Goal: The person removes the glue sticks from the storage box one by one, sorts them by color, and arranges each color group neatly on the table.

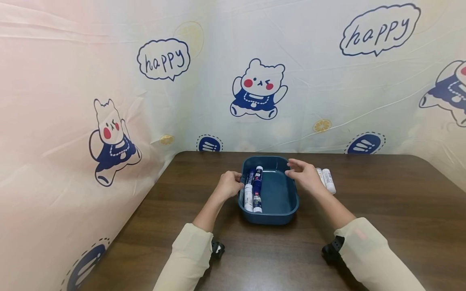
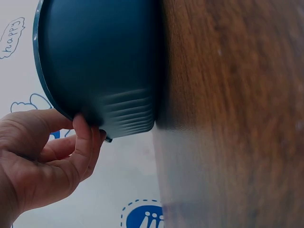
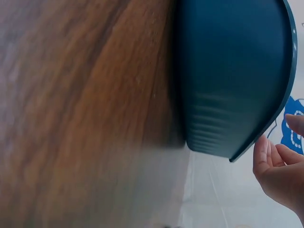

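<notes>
A big brown wood-grain table (image 1: 386,210) has round corners at the back. Behind it and along its left side hangs a thin cloth (image 1: 309,81) with creases. The cloth looks pink on the left and pale blue-white at the back. A winking bear (image 1: 255,102) with red cheeks is printed on it, and two word bubbles (image 1: 164,59) say "happy". Yellow fruit slices (image 1: 322,125) and blue ovals (image 1: 365,144) show too. Soft light makes the table shine in places.
</notes>
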Demonstrator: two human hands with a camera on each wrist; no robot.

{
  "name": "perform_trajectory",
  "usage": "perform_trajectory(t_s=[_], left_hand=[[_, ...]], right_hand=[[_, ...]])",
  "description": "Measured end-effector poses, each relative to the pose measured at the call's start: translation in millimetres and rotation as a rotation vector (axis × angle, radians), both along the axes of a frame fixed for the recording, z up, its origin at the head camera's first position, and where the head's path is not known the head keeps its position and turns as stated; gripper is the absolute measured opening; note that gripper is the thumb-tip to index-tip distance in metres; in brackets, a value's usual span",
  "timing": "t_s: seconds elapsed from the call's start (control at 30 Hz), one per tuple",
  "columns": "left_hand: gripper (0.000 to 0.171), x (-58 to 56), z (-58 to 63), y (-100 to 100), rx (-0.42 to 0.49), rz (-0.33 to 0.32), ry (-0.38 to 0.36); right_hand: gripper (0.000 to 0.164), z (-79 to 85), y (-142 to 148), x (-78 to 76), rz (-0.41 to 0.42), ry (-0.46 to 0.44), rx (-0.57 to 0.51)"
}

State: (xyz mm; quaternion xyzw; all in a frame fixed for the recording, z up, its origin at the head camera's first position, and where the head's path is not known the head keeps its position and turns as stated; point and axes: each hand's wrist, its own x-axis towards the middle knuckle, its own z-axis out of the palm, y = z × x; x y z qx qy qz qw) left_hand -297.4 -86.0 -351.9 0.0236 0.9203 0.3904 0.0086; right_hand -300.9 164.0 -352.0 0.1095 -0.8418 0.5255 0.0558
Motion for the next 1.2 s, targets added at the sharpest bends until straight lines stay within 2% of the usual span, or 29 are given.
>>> perform_trajectory(t_s=[0.27, 0.7, 1.2], left_hand=[[0.038, 0.3, 0.4, -0.3, 0.003, -0.003, 0.007], [0.038, 0.7, 0.3, 0.6, 0.005, 0.008, -0.001], [0.037, -0.1, -0.3, -0.9, -0.026, -0.010, 0.042]], right_hand=[[0.051, 1.3, -14.3, 5.4, 0.007, -0.020, 0.028], [0.049, -4.3, -29.3, 8.7, 0.032, 0.000, 0.065], [0.048, -4.7, -48.5, 18.2, 0.080, 0.001, 0.104]])
